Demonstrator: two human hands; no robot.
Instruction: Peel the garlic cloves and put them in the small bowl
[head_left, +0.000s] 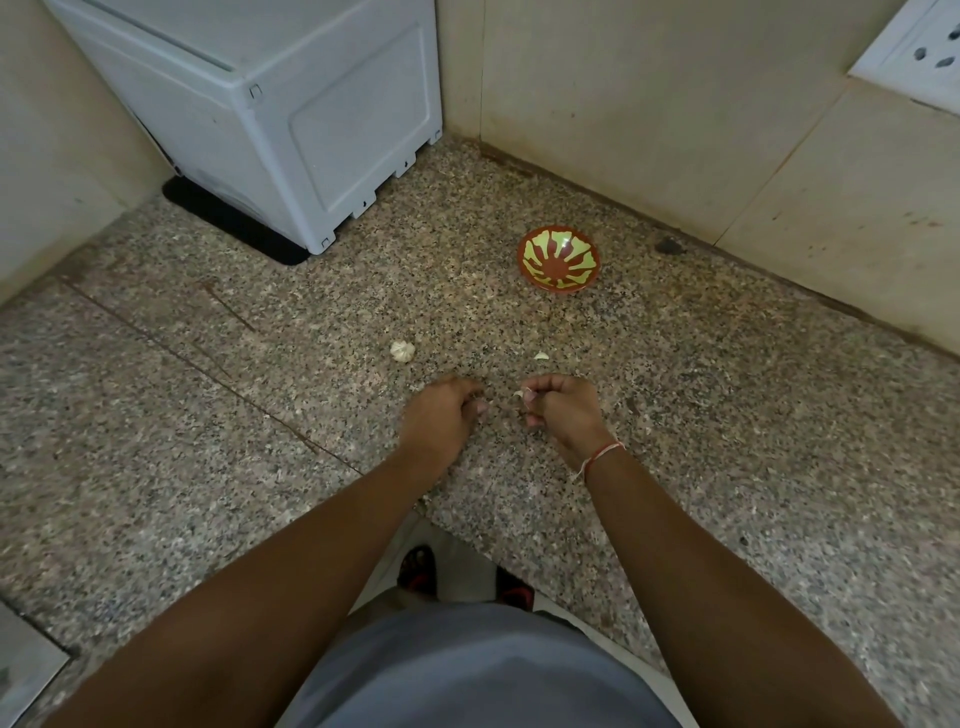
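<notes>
pinching a garlic clove (519, 396) at its fingertips, the right hand (558, 410) has its fingers curled around it, and a pale edge of the clove shows toward the left hand; holding it up off the counter this way likely leaves the skin free to be picked at. the left hand (441, 413) sits just beside that grip, knuckles up and fingers curled under, but i cannot tell whether it holds skin, a clove or nothing. just beyond the grip lies a small pale piece (542, 356), clove or peel, too small to say. farther off to the left of the grip rests the garlic bulb (402, 351), probably parked within reach for the next clove. well beyond the grip, out toward the wall, stands the small bowl (558, 260), red with yellow-green markings, and no cloves show in it. everything rests on a speckled granite counter (701, 415) set into a corner of beige tiled walls. a white appliance (291, 104) stands at the far left, and a wall socket (919, 57) at the upper right.
</notes>
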